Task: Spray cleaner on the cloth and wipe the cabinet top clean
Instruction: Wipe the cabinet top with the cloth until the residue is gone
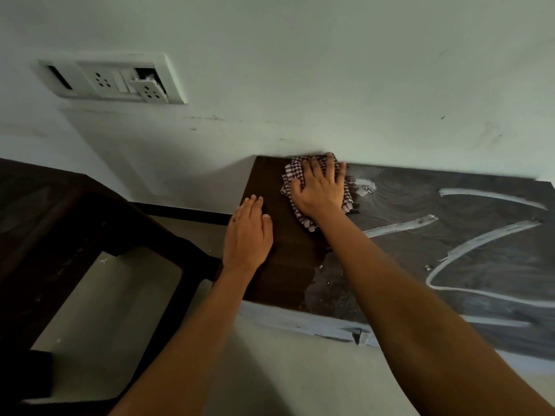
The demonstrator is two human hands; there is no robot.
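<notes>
A checked red-and-white cloth [292, 172] lies bunched on the dark cabinet top [288, 253], near its far left corner against the wall. My right hand [322, 187] presses flat on the cloth with fingers spread. My left hand [247, 235] rests flat on the cabinet top's left edge, a ring on one finger. The left part of the top looks dark brown and wiped. The right part is grey with pale streaks [480, 241] and small wet spots. No spray bottle is in view.
A pale wall [330, 85] rises right behind the cabinet, with a white socket panel [114, 81] at upper left, one socket hanging loose. A dark wooden chair or frame [90, 223] stands to the left over a light floor [285, 370].
</notes>
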